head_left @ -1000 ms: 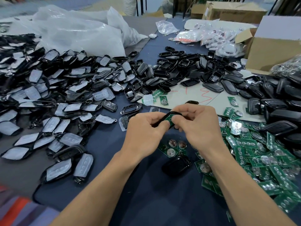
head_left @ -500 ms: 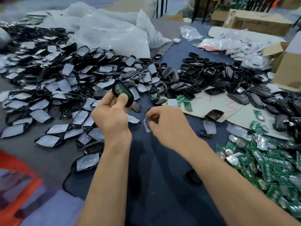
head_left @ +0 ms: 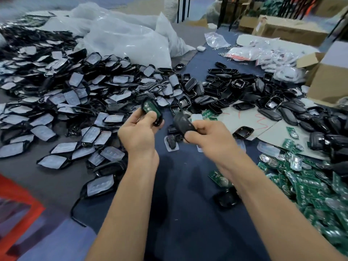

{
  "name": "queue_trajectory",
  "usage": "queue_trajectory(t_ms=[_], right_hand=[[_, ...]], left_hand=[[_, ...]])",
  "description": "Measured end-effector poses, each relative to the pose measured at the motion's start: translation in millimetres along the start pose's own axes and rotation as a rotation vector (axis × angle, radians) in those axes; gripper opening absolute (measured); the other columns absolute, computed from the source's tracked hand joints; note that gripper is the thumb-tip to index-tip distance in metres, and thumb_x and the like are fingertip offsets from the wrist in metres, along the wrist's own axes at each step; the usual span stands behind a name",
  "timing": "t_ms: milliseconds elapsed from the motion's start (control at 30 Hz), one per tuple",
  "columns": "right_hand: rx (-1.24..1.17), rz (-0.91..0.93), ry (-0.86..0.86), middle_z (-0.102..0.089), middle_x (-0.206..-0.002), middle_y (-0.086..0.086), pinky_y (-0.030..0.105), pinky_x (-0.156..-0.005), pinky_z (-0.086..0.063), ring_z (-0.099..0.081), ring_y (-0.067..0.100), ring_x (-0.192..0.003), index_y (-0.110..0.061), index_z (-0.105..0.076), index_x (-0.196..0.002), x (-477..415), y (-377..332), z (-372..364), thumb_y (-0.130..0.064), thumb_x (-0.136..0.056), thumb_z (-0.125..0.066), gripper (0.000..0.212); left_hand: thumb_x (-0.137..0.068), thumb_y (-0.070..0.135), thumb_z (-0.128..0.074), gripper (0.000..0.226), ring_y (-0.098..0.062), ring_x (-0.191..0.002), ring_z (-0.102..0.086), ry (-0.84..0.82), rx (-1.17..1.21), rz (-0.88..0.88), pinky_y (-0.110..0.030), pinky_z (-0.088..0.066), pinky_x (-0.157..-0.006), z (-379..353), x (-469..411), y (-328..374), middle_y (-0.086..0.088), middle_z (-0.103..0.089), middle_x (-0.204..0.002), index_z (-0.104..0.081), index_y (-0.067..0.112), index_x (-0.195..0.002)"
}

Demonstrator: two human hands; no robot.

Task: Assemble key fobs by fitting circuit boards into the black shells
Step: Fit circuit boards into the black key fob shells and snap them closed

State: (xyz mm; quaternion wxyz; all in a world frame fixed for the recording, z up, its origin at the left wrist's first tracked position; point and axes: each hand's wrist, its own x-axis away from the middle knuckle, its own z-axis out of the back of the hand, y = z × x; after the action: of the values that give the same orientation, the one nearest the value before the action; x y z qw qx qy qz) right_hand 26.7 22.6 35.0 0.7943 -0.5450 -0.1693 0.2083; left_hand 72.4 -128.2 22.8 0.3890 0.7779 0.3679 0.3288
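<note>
My left hand (head_left: 138,131) grips a black shell with a green circuit board seated in it (head_left: 151,110), held up over the table's middle. Just to its right, my right hand (head_left: 205,136) holds a second black shell piece (head_left: 182,122) by its lower end, dark outer side facing me. The two parts are a small gap apart. A heap of green circuit boards (head_left: 308,187) lies at the right. Loose black shells (head_left: 226,91) spread across the back middle.
A big pile of shells with white film-covered faces (head_left: 62,102) fills the left. Clear plastic bags (head_left: 120,38) sit behind it. Cardboard boxes (head_left: 327,81) stand at the right rear. One black shell (head_left: 227,198) lies near my right forearm. A red object (head_left: 20,213) is at the lower left.
My left hand carried the shell with the board from the centre to the left and up. My right hand let go of it and picked up a second black shell piece.
</note>
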Motion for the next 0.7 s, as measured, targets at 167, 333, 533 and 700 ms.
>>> queue_trajectory(t_ms=[167, 333, 533, 700], right_hand=[[-0.132, -0.113, 0.023, -0.055, -0.060, 0.000, 0.017, -0.052, -0.035, -0.043, 0.010, -0.058, -0.006, -0.071, -0.072, 32.1, 22.6, 36.6, -0.006, -0.092, -0.067, 0.021], [-0.170, -0.155, 0.045, -0.052, -0.051, -0.004, 0.014, -0.040, -0.030, -0.041, 0.005, -0.045, 0.000, -0.069, -0.071, 44.9, 36.4, 49.3, -0.002, -0.090, -0.067, 0.019], [-0.144, -0.172, 0.060, -0.057, -0.057, 0.004, 0.023, -0.048, -0.038, -0.047, 0.018, -0.054, -0.007, -0.076, -0.077, 45.4, 44.2, 57.8, -0.013, -0.073, -0.079, 0.008], [-0.172, -0.198, 0.094, -0.063, -0.053, -0.004, 0.027, -0.047, -0.044, -0.050, 0.008, -0.043, -0.014, -0.077, -0.094, 45.3, 45.7, 63.0, -0.001, -0.071, -0.084, 0.027]], left_hand=[[-0.087, -0.004, -0.074, 0.021, -0.008, -0.072, -0.072, -0.264, -0.326, -0.036, -0.023, -0.059, -0.067, -17.6, 26.6, -28.0, 0.006, -0.079, -0.078, -0.077, 0.015, -0.095], [-0.084, -0.008, -0.072, 0.020, -0.022, -0.077, -0.069, -0.484, -0.437, 0.065, -0.049, -0.060, -0.084, -20.9, 41.3, -39.4, -0.003, -0.078, -0.082, -0.077, 0.010, -0.092], [-0.068, 0.007, -0.061, 0.011, -0.031, -0.082, -0.059, -0.683, -0.487, 0.190, -0.037, -0.054, -0.070, -21.2, 43.1, -41.0, -0.012, -0.064, -0.084, -0.066, 0.016, -0.072], [-0.066, 0.022, -0.077, 0.024, -0.027, -0.087, -0.066, -0.849, -0.542, 0.117, -0.040, -0.051, -0.077, -17.1, 43.0, -41.8, -0.003, -0.068, -0.086, -0.076, 0.029, -0.090]])
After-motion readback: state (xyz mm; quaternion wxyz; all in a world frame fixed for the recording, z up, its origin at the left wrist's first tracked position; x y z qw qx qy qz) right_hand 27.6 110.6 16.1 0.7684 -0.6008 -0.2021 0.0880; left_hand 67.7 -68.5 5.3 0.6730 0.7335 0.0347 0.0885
